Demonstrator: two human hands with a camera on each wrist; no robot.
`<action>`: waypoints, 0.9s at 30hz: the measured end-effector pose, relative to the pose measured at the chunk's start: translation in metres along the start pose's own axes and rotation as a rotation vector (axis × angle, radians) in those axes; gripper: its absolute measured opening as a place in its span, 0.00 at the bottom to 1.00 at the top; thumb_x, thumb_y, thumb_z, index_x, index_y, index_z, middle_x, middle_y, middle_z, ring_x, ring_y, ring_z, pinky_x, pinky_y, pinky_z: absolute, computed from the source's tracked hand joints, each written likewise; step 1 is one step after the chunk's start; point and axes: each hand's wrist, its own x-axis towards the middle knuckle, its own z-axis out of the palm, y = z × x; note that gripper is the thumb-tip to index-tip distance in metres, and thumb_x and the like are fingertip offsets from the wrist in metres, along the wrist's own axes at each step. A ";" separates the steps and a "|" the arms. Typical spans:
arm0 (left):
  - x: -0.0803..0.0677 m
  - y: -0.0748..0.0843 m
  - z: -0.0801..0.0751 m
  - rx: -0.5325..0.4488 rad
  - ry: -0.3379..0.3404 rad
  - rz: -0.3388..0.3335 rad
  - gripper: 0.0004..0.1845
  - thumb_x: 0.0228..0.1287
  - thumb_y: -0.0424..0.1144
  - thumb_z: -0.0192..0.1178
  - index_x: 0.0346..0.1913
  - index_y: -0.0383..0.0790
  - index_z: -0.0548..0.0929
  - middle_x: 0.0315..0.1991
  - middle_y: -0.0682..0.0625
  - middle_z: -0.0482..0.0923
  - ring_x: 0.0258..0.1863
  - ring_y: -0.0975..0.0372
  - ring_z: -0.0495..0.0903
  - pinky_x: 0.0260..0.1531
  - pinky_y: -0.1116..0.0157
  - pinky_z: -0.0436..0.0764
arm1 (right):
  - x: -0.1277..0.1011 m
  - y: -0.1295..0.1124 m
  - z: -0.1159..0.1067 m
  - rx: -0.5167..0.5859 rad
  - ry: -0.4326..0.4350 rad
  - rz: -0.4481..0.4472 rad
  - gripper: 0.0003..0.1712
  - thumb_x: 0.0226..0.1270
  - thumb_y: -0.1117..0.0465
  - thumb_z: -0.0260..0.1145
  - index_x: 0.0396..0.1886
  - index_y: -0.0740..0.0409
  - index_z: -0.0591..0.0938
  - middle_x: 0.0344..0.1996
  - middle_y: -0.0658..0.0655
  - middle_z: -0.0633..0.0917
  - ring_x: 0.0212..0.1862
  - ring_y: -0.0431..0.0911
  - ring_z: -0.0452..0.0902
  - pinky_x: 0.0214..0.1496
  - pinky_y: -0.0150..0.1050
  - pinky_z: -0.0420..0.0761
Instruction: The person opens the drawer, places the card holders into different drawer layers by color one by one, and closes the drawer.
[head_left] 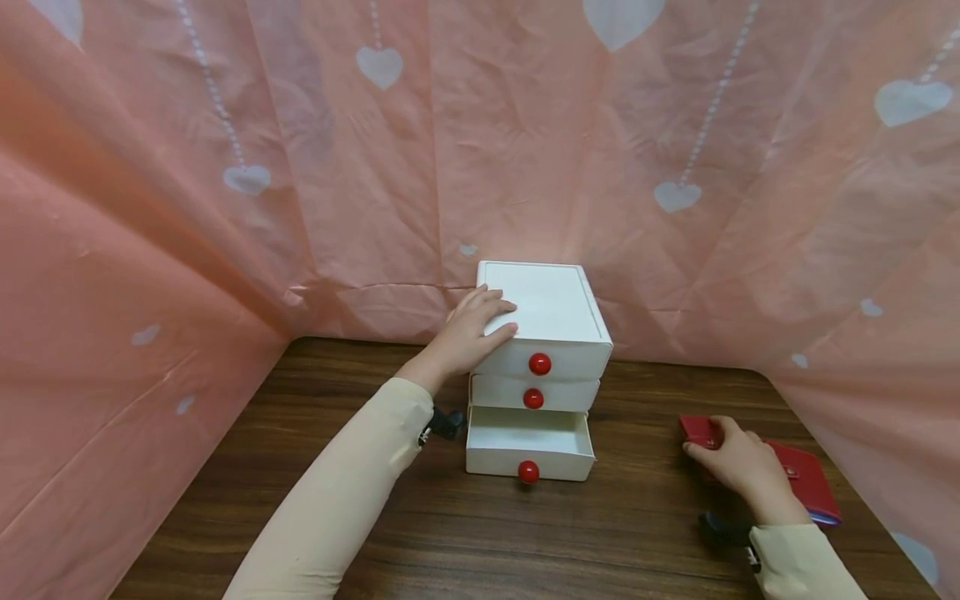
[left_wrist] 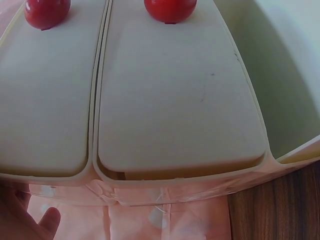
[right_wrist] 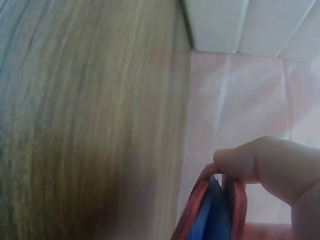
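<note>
A white drawer unit (head_left: 543, 300) with red round knobs stands near the back of the table. My left hand (head_left: 472, 329) rests on the left edge of its top, fingers spread; a bit of that hand shows at the lower left in the left wrist view. The bottom drawer (head_left: 528, 462) is pulled out, while the two above it look closed or nearly so. At the right, my right hand (head_left: 742, 462) pinches a small red wallet (head_left: 696, 427) between thumb and fingers. Its red edges and bluish inside (right_wrist: 212, 212) show in the right wrist view.
A second red wallet (head_left: 813, 483) with a snap strap and a bluish edge lies beside my right hand, partly behind it. The dark wooden table (head_left: 637, 542) is bordered at the back and sides by a pink curtain (head_left: 337, 208) with white hearts.
</note>
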 end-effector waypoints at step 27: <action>0.002 0.002 0.003 -0.003 0.003 -0.004 0.24 0.76 0.54 0.52 0.68 0.48 0.75 0.75 0.48 0.61 0.79 0.56 0.45 0.74 0.45 0.47 | -0.018 -0.037 -0.020 0.055 0.145 -0.068 0.49 0.66 0.34 0.63 0.69 0.69 0.65 0.51 0.82 0.75 0.45 0.71 0.76 0.42 0.64 0.75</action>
